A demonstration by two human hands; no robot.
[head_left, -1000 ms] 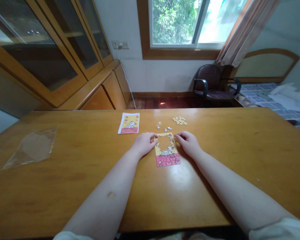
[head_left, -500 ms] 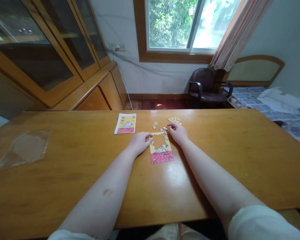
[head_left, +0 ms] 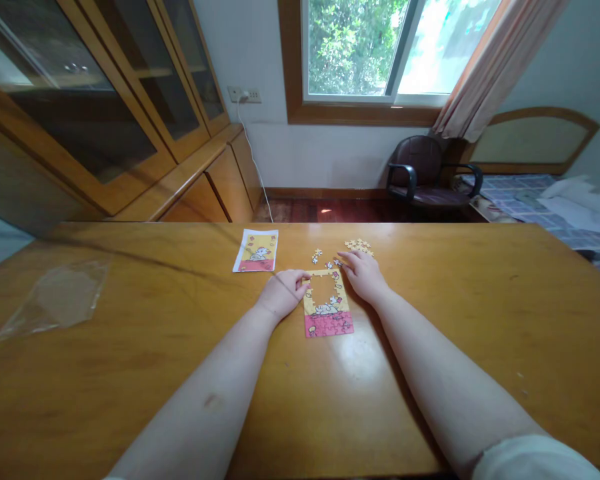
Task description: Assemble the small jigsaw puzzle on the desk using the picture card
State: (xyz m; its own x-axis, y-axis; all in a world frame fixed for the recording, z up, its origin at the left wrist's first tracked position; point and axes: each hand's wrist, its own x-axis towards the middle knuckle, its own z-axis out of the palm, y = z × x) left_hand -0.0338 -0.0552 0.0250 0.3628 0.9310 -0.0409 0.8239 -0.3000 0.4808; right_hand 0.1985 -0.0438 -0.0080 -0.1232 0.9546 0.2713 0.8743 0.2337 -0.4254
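A small jigsaw puzzle (head_left: pixel 329 313), yellow above and pink below with a gap in its middle, lies on the wooden table (head_left: pixel 130 373). My left hand (head_left: pixel 281 291) rests at its upper left edge, fingers curled against the border. My right hand (head_left: pixel 361 272) lies at its upper right corner, fingers stretched toward a few loose pieces (head_left: pixel 318 255) just beyond the puzzle. A small heap of pieces (head_left: pixel 359 245) sits behind that hand.
A printed picture card (head_left: pixel 257 259) lies left of the puzzle. A clear plastic bag (head_left: pixel 55 299) is at the far left of the table. Beyond the table are wooden cabinets (head_left: pixel 130 133), a dark armchair (head_left: pixel 425 175), a window and a bed (head_left: pixel 555 200).
My right hand went from the puzzle's right edge forward to the loose pieces at its top corner. My left hand stayed at the left edge. The view shifted slightly.
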